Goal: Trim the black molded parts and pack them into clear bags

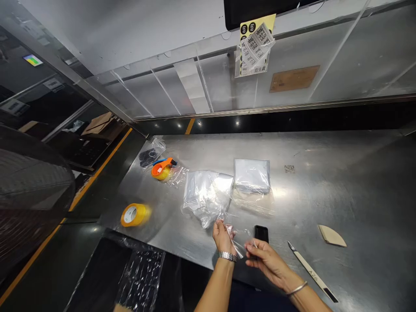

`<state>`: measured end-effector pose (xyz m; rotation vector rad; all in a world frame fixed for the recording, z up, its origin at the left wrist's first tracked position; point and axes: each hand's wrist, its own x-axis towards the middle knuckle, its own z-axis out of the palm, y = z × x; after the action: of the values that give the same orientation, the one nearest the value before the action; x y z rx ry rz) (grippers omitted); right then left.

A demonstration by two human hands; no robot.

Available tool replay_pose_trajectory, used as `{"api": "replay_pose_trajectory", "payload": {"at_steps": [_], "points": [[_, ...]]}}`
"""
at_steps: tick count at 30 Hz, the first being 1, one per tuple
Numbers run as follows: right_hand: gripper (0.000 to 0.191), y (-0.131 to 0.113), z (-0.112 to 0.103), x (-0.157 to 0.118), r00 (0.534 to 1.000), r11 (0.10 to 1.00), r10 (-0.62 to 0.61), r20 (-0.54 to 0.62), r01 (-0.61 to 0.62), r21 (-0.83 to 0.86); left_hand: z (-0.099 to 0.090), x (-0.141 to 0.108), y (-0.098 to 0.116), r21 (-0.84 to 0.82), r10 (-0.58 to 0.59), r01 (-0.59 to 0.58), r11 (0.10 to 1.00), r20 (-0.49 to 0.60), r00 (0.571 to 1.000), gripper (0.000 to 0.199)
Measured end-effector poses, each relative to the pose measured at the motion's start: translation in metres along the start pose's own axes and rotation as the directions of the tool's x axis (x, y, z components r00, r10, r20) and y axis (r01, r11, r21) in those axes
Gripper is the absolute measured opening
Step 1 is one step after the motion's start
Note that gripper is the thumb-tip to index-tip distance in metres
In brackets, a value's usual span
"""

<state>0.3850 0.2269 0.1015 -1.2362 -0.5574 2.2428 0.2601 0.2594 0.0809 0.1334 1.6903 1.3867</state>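
1 piece of clear film (242,238) is in the lower middle of the frame, between the left hand (223,238) and the right hand (268,262), just below the shiny plastic bag (208,190). For good handling, I think the pull should be soft and even, with the fingers near the film's edges, because such thin material may wrinkle or tear. The left hand points upward, its fingertips closed on the film. The right hand reaches from the lower right, thumb and forefinger pinching the other side; how firmly, I cannot tell.
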Motion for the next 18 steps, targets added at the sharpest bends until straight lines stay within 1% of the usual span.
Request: {"api": "replay_pose_trajectory", "payload": {"at_steps": [2, 5, 7, 9, 11, 12, 14, 16, 17, 18], "points": [[0.030, 0.003, -0.003, 0.001, 0.999, 0.998, -0.001, -0.049, 0.004, 0.057, 0.001, 0.001, -0.004, -0.014, 0.002, -0.002, 1.000, -0.050, 0.999, 0.049], [0.033, 0.004, -0.008, 0.005, 0.990, 0.995, -0.035, -0.137, 0.048, 0.092, 0.002, 0.004, -0.014, 0.000, 0.017, -0.017, 1.000, -0.084, 0.996, 0.045], [0.032, 0.003, -0.010, 0.008, 0.980, 0.993, -0.073, -0.184, 0.088, 0.074, -0.001, 0.005, -0.019, 0.034, 0.040, -0.037, 0.999, -0.102, 0.994, 0.044], [0.031, 0.001, -0.013, 0.011, 0.970, 0.992, -0.113, -0.216, 0.122, 0.028, -0.008, 0.002, -0.020, 0.081, 0.092, -0.082, 0.993, -0.125, 0.988, 0.045], [0.029, -0.001, -0.016, 0.013, 0.959, 0.989, -0.151, -0.240, 0.149, -0.025, -0.016, -0.005, -0.018, 0.129, 0.159, -0.145, 0.981, -0.100, 0.982, 0.047], [0.028, -0.002, -0.017, 0.013, 0.953, 0.986, -0.168, -0.251, 0.161, -0.049, -0.019, -0.011, -0.016, 0.150, 0.181, -0.172, 0.974, -0.050, 0.982, 0.046], [0.026, -0.003, -0.017, 0.015, 0.943, 0.979, -0.201, -0.266, 0.184, -0.086, -0.022, -0.025, -0.014, 0.178, 0.171, -0.191, 0.965, 0.126, 0.977, 0.039], [0.027, -0.003, -0.016, 0.016, 0.936, 0.972, -0.229, -0.269, 0.205, -0.113, -0.020, -0.037, -0.016, 0.193, 0.097, -0.165, 0.967, 0.318, 0.943, 0.037], [0.028, -0.003, -0.015, 0.016, 0.933, 0.969, -0.239, -0.269, 0.213, -0.123, -0.017, -0.042, -0.018, 0.195, 0.058, -0.144, 0.970, 0.388, 0.920, 0.037], [0.030, -0.002, -0.015, 0.017, 0.933, 0.968, -0.244, -0.266, 0.216, -0.130, -0.014, -0.045, -0.022, 0.192, 0.029, -0.123, 0.974, 0.431, 0.902, 0.038]]}}
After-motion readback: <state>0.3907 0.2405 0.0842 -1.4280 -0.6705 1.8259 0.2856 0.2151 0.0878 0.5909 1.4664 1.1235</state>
